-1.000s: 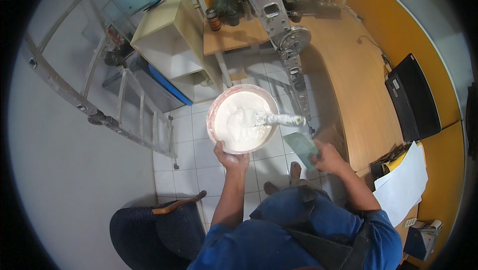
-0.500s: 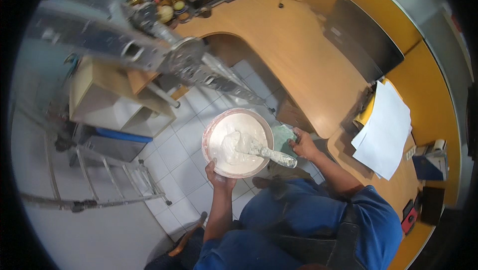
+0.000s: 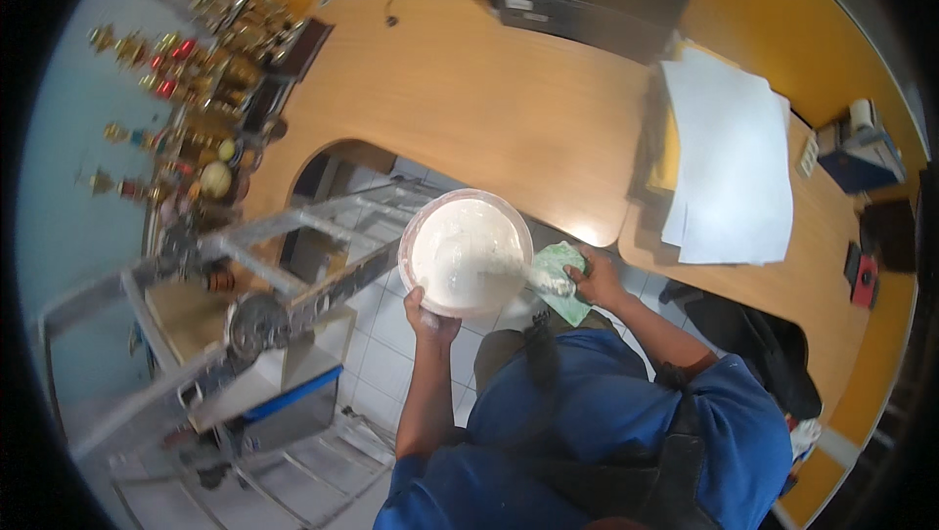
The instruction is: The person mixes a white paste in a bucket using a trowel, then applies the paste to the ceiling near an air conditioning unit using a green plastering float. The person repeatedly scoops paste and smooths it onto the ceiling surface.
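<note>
A bowl [image 3: 404,258] of white paste [image 3: 465,251] sits at the center of the scene, held up above the white tiles [image 3: 386,334] in front of a person in a blue shirt [image 3: 587,403]. The left hand [image 3: 431,318] is clamped on the near left side of the bowl, thumb at the rim and the fingers largely hidden beneath. A paste-smeared handle [image 3: 553,283], blurred, juts from the bowl over its right rim. Just right of the bowl, the right hand [image 3: 597,281] is closed on a green sheet [image 3: 570,307] that lies partly behind the handle. A metal ladder [image 3: 337,293] slants across the left side, its upper parts close to the camera, with a pale cabinet [image 3: 335,339] behind it. Beyond the bowl spreads a wooden desk [image 3: 489,90], a black monitor [image 3: 592,2] at its far edge and white papers [image 3: 729,158] on its right. Gold trophies [image 3: 210,75] crowd the far left, and a dark blue file box [image 3: 866,158] stands at far right against a yellow partition [image 3: 782,12].
</note>
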Available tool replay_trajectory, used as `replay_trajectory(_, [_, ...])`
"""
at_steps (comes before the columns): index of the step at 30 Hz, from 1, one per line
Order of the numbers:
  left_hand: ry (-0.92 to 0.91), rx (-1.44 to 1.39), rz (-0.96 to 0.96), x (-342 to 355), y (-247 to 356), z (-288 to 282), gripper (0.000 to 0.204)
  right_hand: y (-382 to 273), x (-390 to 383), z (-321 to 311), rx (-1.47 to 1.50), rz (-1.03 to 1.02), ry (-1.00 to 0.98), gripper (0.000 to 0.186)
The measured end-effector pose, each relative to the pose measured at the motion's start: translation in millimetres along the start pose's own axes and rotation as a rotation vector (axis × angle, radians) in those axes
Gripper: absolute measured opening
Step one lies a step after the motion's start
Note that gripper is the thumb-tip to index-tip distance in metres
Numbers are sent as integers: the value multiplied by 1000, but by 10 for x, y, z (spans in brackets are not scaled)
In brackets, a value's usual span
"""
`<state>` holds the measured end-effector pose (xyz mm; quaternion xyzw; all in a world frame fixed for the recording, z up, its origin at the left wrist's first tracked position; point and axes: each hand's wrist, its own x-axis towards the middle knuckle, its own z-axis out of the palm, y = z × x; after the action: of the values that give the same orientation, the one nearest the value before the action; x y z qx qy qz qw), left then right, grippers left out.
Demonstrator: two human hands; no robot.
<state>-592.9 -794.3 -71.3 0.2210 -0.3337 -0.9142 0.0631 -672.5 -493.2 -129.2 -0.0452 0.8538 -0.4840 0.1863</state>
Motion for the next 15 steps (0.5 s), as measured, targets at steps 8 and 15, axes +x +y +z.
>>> replay_trajectory(8, [-209, 31, -364, 1507, -464, 55, 79, 113, -542, -479, 174, 281, 404, 30])
replay_trajectory(15, [-191, 117, -492, 2396, -854, 147, 53, -114, -966, -311, 296, 398, 769, 31])
